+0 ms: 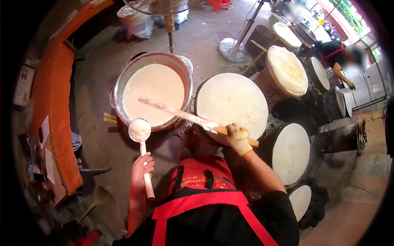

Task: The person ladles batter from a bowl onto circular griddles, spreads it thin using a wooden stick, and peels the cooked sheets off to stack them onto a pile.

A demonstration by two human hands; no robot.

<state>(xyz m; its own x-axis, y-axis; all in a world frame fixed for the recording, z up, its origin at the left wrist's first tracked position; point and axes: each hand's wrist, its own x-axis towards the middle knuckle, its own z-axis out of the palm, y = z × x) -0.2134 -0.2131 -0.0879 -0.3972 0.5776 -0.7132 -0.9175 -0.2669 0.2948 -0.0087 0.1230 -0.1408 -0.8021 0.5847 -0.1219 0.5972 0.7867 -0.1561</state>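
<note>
My left hand (143, 167) is closed around the pale handle of a ladle (140, 130), held upright near the front of a large metal pot (116, 96). White residue coats the ladle's bowl. Creamy white batter (154, 88) fills much of the pot. In my right hand (238, 138), which seems to wear a pale glove with a yellow cuff, is a long wooden paddle (164, 107) smeared with white. The paddle slants up to the left, its far end over the pot. Beneath its middle and my right hand lies a round white surface (232, 100), beside the pot.
More round white-topped vessels (290, 153) stand to the right, one with a bulging white cover (287, 70). A co-worker (334, 55) bends over at the far right. A fan (162, 5) stands behind the pot; an orange counter (59, 119) runs along the left.
</note>
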